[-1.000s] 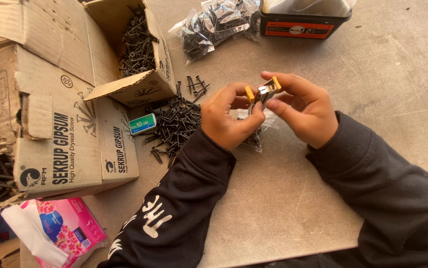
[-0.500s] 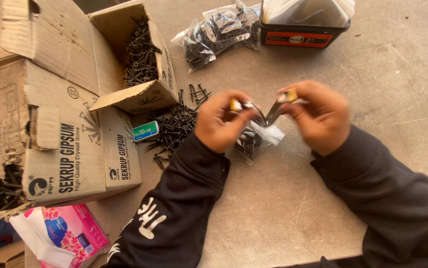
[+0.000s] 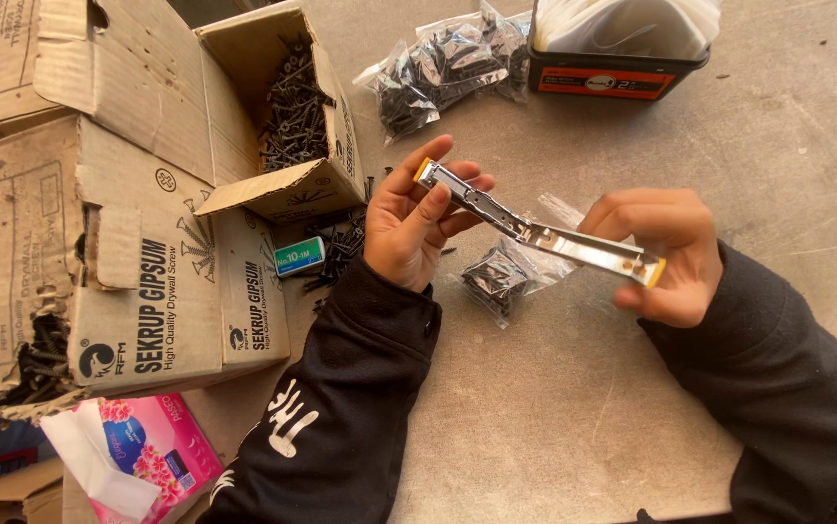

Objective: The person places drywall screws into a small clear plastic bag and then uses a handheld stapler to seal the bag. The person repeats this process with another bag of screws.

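Note:
A metal stapler (image 3: 535, 229) with yellow-orange ends is swung fully open into one long strip. My left hand (image 3: 416, 218) grips its upper left end between thumb and fingers. My right hand (image 3: 659, 252) pinches its lower right end. Both hands hold it above the grey floor. Under the stapler lies a small clear bag of black screws (image 3: 496, 279). A small green and white staple box (image 3: 299, 256) lies left of my left hand, beside loose black screws (image 3: 343, 243).
Torn cardboard boxes (image 3: 137, 281) stand at the left; one open box (image 3: 292, 107) holds black screws. More bagged screws (image 3: 447, 63) and a black and red container (image 3: 617, 44) with white contents sit at the top. A pink tissue pack (image 3: 147, 456) lies bottom left.
The stapler was folded shut between both hands a second ago. My hands have pulled apart and it now lies spread open in a long line.

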